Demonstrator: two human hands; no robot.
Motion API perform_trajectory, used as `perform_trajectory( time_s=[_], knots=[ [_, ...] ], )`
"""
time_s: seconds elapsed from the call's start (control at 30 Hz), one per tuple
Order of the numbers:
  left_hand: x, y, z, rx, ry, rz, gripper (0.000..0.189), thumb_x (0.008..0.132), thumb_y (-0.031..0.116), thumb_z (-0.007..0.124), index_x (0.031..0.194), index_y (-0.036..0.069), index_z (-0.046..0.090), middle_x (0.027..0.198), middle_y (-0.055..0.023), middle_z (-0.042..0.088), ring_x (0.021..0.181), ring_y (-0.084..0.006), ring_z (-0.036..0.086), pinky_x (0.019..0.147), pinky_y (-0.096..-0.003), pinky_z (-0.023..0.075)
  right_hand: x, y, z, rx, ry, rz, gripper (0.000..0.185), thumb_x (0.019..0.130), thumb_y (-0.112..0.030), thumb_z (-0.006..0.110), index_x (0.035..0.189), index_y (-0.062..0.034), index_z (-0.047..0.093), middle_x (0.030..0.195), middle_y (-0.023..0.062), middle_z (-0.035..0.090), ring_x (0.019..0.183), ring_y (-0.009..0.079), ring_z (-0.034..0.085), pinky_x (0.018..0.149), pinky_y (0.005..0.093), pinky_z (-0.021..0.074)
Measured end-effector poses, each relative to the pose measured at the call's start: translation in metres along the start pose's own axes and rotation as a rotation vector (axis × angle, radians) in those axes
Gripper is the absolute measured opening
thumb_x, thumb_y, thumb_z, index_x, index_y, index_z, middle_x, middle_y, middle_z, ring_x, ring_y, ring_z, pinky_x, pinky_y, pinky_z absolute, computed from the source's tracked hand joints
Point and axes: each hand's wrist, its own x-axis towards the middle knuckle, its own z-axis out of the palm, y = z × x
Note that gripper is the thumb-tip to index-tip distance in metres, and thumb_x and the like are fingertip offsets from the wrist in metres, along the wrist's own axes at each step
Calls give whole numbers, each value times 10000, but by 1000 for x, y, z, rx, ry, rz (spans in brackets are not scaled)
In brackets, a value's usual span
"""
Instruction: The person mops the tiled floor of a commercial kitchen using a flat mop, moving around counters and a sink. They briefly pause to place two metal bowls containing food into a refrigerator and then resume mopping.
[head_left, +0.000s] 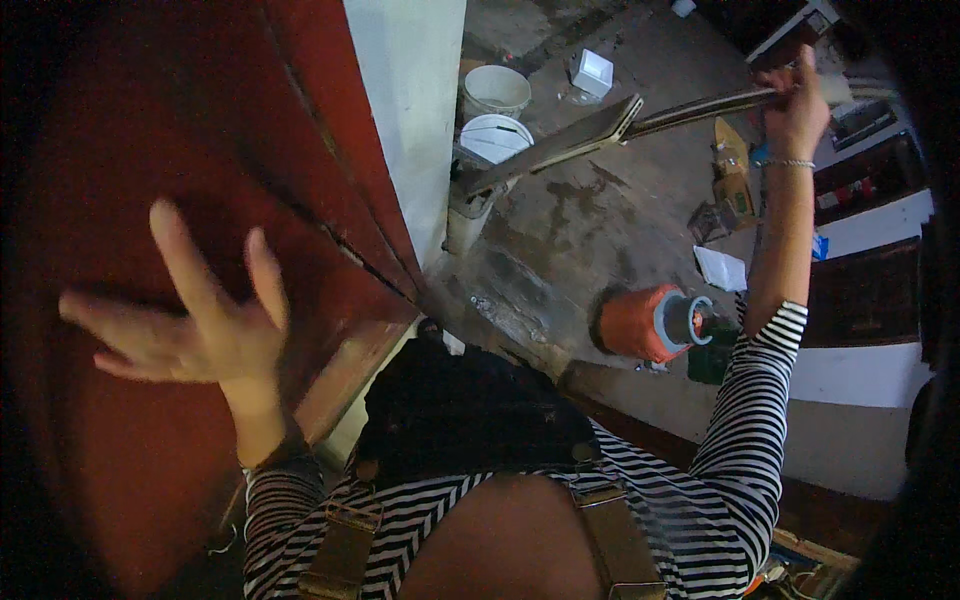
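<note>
My left hand is raised with its fingers spread, in front of a dark red door or panel; it holds nothing. My right arm reaches out to the upper right, a bracelet on its wrist. There my right hand is at a long pale bar or pole; one finger points up, and the blurred picture leaves its grip unclear. The bar runs towards a flat board-like piece, which slopes down beside the white wall edge.
An orange gas cylinder with a grey collar stands on the stained concrete floor. Two white buckets are beside the wall. A white foam box lies farther off. Cardboard and a white sheet or packet are at the right.
</note>
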Motion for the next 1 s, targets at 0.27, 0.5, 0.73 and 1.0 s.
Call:
perform_trajectory(
  time_s=[0.27, 0.5, 0.73, 1.0],
  knots=[
    [0, 0, 9, -229, 132, 149, 692, 823, 535, 542, 1330, 79, 419, 1449, -322, 29, 1349, -467, 32, 1064, -577, 102, 4, 58, 106, -38, -323, -88, 299, 877, -229, 600, 647, -121, 441, 518, -53, 321, 429, 64, 302, 432, 256, 252],
    [-4, 14, 13, -202, 130, 194, 692, 824, 520, 545, 1335, 76, 399, 1449, -320, 10, 1347, -471, 21, 1062, -583, 103, -6, 222, 126, -324, -275, -170, 333, 789, -239, 709, 602, -83, 482, 537, -6, 450, 465, 111, 432, 475, 282, 390],
    [-7, 18, 17, -199, 119, 196, 692, 826, 505, 548, 1340, 73, 378, 1448, -318, -9, 1344, -474, 9, 1059, -590, 104, -187, 486, 39, -949, -353, 396, 354, 819, -308, 629, 696, 22, 592, 618, 156, 585, 574, 310, 566, 543, 423, 427],
    [-1, 2, 5, -194, 136, 141, 693, 828, 488, 552, 1346, 70, 355, 1448, -315, -30, 1342, -478, -4, 1056, -598, 105, -53, 354, 117, -606, -634, 93, 259, 802, -241, 567, 699, -4, 583, 588, 96, 577, 556, 244, 578, 544, 389, 439]
  ],
)
